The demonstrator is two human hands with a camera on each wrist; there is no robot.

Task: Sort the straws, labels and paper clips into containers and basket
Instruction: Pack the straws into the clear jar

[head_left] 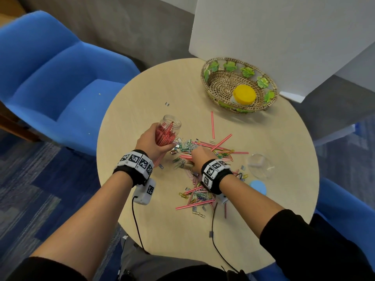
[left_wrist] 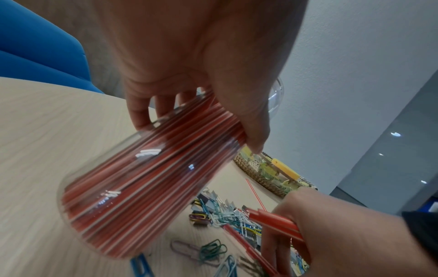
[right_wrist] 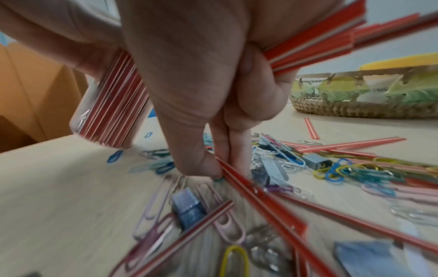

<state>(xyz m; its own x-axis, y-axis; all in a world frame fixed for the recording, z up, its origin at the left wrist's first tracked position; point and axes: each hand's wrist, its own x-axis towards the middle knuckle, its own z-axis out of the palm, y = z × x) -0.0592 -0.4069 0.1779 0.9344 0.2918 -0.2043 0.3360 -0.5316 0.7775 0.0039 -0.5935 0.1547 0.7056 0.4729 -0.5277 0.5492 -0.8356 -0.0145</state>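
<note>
My left hand (head_left: 154, 144) grips a clear jar (head_left: 168, 128) packed with red-and-white striped straws, tilted above the table's left side; the left wrist view shows the jar (left_wrist: 142, 178) with fingers and thumb curled round it. My right hand (head_left: 197, 157) is down in the mixed pile of coloured paper clips (head_left: 185, 147), loose straws (head_left: 221, 142) and small grey-blue labels (right_wrist: 189, 204). In the right wrist view my right hand (right_wrist: 221, 166) pinches a straw (right_wrist: 260, 196) between thumb and forefinger, while the other fingers curl round a bundle of straws (right_wrist: 320, 43).
A woven basket (head_left: 215, 78) with green leaves stands at the table's far right and holds a yellow-lidded container (head_left: 244, 94). A clear open container (head_left: 260, 165) and a blue lid (head_left: 258, 186) lie right of the pile. A blue armchair (head_left: 50, 67) stands left of the round table (head_left: 162, 88).
</note>
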